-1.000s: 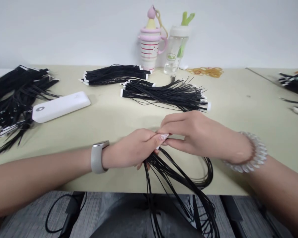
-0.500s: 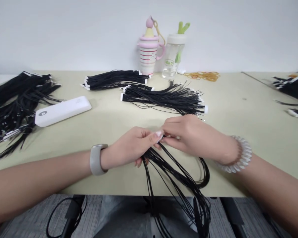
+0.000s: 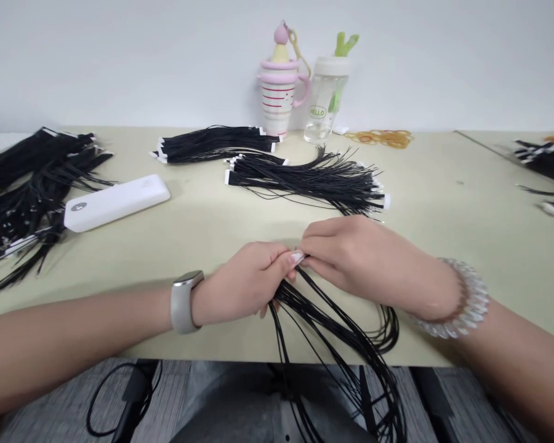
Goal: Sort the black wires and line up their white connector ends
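My left hand [image 3: 244, 280], with a grey band on its wrist, is closed around the top of a bunch of thin black cords [image 3: 332, 332] near the table's front edge. My right hand [image 3: 355, 252], with a clear beaded bracelet on its wrist, pinches the same cord ends, fingertips touching those of the left hand. The cords fan down over the table edge [image 3: 203, 351] toward my lap, and some loop back on the table under my right wrist.
Bundles of black cords with white end tabs lie at centre [image 3: 309, 178], behind it [image 3: 212, 143], far left [image 3: 23, 184] and far right [image 3: 545, 160]. A white power bank [image 3: 115, 202], two drink bottles [image 3: 281, 80] [image 3: 325, 92] and yellow rubber bands [image 3: 383, 136] lie further back.
Both hands stay joined on the cord ends and hardly move. The view shifts slightly up and down.
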Demonstrator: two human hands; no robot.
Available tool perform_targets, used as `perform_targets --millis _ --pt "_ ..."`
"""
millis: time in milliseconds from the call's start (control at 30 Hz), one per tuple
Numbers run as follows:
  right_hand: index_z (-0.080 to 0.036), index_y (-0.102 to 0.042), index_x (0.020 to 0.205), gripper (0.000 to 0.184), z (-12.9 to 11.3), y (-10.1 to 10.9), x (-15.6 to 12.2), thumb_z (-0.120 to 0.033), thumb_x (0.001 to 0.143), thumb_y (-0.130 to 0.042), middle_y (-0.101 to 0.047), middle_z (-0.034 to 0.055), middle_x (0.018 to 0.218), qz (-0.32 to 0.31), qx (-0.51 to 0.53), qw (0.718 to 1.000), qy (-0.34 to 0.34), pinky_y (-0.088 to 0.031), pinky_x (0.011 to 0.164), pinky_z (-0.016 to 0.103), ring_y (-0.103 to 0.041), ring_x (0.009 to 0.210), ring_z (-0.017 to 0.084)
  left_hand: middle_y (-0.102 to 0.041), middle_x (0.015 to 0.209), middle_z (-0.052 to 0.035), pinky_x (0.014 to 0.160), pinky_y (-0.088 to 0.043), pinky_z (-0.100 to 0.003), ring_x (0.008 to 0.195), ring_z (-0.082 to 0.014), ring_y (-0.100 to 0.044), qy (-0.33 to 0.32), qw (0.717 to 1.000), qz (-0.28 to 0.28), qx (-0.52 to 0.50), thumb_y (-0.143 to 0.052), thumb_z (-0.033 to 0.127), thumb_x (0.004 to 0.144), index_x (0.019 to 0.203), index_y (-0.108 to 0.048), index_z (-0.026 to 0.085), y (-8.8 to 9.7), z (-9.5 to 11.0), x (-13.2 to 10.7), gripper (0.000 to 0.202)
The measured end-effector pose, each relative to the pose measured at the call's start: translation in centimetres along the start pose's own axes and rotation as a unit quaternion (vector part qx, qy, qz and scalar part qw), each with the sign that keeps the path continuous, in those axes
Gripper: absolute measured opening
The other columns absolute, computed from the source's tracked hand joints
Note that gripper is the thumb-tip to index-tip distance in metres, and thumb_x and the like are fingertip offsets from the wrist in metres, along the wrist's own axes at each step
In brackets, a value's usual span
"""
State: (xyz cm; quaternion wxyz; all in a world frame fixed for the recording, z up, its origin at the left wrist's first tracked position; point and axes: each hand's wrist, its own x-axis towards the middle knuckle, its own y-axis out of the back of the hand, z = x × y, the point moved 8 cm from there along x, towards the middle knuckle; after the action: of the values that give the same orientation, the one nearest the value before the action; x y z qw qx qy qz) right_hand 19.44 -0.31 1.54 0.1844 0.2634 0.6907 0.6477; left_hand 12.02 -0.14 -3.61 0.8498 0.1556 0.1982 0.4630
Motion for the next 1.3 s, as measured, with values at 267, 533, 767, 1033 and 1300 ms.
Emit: perform_targets --millis 267,533,767,1033,1300 --pt "-0.015 -0.063 0.082 0.02 -0.2 0.4 -0.1 -0.019 0.085 -0.043 -0.056 0.0031 0.07 0.005 0.005 1.0 0.012 -0.035 0.058 0.023 -0.049 0.062 0.01 -0.046 0.045 0.0061 0.032 -0.037 -0.016 0.031 -0.0068 -0.045 0.0 1.0 0.008 0.017 -0.032 0.038 0.087 0.067 -0.045 0.018 -0.1 0.2 -0.1 0.031" --pt "-0.015 -0.062 0.079 0.022 -0.2 0.1 0.0 -0.02 0.087 -0.042 -0.055 0.0024 0.07 -0.002 0.031 0.999 0.015 -0.035 0.06 0.023 -0.049 0.062 0.01 -0.046 0.044 0.0061 0.031 -0.037 -0.016 0.03 -0.0068 -0.045 0.01 1.0 0.004 0.011 -0.034 0.041 0.086 0.066 -0.046 0.018 -0.2 0.1 0.0 0.033" --pt "-0.013 -0.058 0.086 0.02 0.8 1.8 -0.5 -0.03 0.084 -0.048 -0.053 0.0059 0.082 0.123 -0.002 0.992 0.003 -0.035 0.063 0.025 -0.047 0.072 0.013 -0.043 0.043 0.007 0.027 -0.033 -0.013 0.027 -0.0045 -0.04 0.073 0.992 0.031 -0.096 -0.037 0.045 0.086 0.071 -0.048 0.017 0.6 -1.1 0.4 0.034" --pt "-0.015 -0.052 0.068 0.021 -0.1 0.8 -0.6 -0.018 0.086 -0.043 -0.047 0.0023 0.066 0.089 -0.191 0.977 -0.022 -0.023 0.055 0.027 -0.037 0.059 0.012 -0.042 0.048 0.0073 0.025 -0.033 -0.013 0.027 -0.0019 -0.036 0.043 0.978 0.073 -0.19 -0.039 0.048 0.085 0.072 -0.048 0.017 1.1 -1.9 0.5 0.035" --pt "-0.016 -0.051 0.072 0.017 -1.6 0.5 -0.4 -0.011 0.084 -0.04 -0.048 0.0049 0.07 0.166 -0.301 0.939 0.012 -0.024 0.061 0.03 -0.039 0.068 0.017 -0.038 0.043 0.0086 0.024 -0.032 -0.014 0.026 -0.0031 -0.035 0.048 0.977 0.071 -0.194 -0.039 0.049 0.084 0.072 -0.047 0.018 1.0 -2.1 0.7 0.035"
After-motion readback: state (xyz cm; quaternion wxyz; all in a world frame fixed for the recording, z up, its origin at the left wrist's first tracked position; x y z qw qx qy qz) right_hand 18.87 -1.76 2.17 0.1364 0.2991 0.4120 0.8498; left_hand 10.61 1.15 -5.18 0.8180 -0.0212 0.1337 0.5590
